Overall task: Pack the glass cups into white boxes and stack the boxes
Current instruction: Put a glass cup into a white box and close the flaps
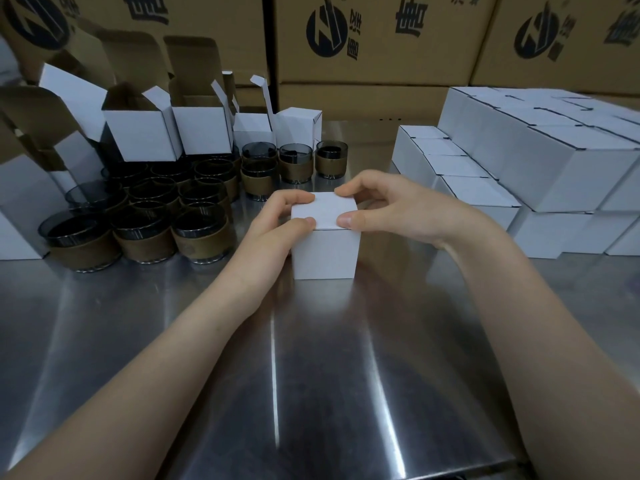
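We are at the closing step. The small white cardboard box (325, 252) stands upright in the middle of the shiny steel tabletop (311, 375), its lid folded down flat. Our left hand (277, 220) grips its upper left corner, fingers curled over the top and thumb on the front edge. Our right hand (375, 207) pinches the lid's right side, thumb in front and fingers behind. We cannot tell whether a cup is inside.

We judge the lid tucked, or nearly so. Next the box should go to the stack of closed white boxes (536, 161) at the right and be set square on a level row. Then we would need another of the dark glass cups with brown sleeves (145, 220) at the left, and one of the open white boxes (145, 133) behind them.
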### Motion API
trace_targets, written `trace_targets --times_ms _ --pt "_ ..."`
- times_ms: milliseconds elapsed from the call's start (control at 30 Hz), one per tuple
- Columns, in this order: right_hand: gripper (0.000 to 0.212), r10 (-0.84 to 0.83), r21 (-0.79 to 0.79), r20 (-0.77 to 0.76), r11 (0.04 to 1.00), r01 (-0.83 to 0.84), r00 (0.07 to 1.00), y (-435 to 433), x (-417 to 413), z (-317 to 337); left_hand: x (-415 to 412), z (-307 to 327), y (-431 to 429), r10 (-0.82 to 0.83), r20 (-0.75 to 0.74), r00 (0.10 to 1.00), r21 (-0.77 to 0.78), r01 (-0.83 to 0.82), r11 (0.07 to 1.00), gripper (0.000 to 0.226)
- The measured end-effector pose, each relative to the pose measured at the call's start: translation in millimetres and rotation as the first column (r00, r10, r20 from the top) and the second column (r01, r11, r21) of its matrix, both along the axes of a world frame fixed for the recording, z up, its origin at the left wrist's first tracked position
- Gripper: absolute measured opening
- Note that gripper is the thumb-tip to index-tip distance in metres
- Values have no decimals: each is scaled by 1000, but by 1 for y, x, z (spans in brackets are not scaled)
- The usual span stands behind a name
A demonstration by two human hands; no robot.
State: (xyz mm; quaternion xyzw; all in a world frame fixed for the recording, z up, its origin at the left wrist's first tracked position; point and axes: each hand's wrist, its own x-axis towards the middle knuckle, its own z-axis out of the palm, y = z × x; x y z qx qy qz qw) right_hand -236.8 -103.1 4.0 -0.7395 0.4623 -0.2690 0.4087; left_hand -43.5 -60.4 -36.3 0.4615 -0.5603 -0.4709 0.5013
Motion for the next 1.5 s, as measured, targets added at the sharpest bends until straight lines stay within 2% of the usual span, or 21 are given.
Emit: trace_targets --times_ms 300,467,800,867,933,1033,1100,1167,1267,1367,1500 --pt "36 31 -15 -35 999 -32 999 0 0 -1 -4 7 5 -19 -3 1000 12 19 1000 25" --pt "36 51 5 -40 999 -51 998 2 -3 -1 -3 1 5 -7 79 997 -3 7 1000 27" --pt "32 64 84 45 994 -68 997 1 -5 -4 -1 -1 6 -6 109 994 -30 9 1000 25" --pt "36 27 13 -3 1000 -27 1000 4 -4 -1 -1 -1 6 4 70 998 -17 -3 1000 27" --pt "36 -71 -149 -108 987 55 992 9 -1 3 -1 -1 7 4 11 1000 4 -4 1000 32" --pt "26 -254 -421 -248 898 132 935 22 9 10 0 -1 5 -5 10 1000 16 5 1000 42" --pt "17 -330 -517 -316 846 130 889 34 20 9 1 -1 4 -6 39 999 9 6 1000 44" --pt "20 -360 -524 -364 841 130 859 46 32 3 1 -2 4 -13 21 1000 6 13 1000 43" --pt "43 -399 -510 -426 847 149 812 58 44 -9 1 -3 5 -3 59 998 -25 5 1000 36" --pt "45 -423 -524 -372 830 189 826 57 48 -16 -1 -5 3 46 139 989 -101 -32 994 32" --pt "45 -424 -526 -292 820 227 857 50 49 -28 -2 -10 2 95 169 981 -144 -71 987 30"
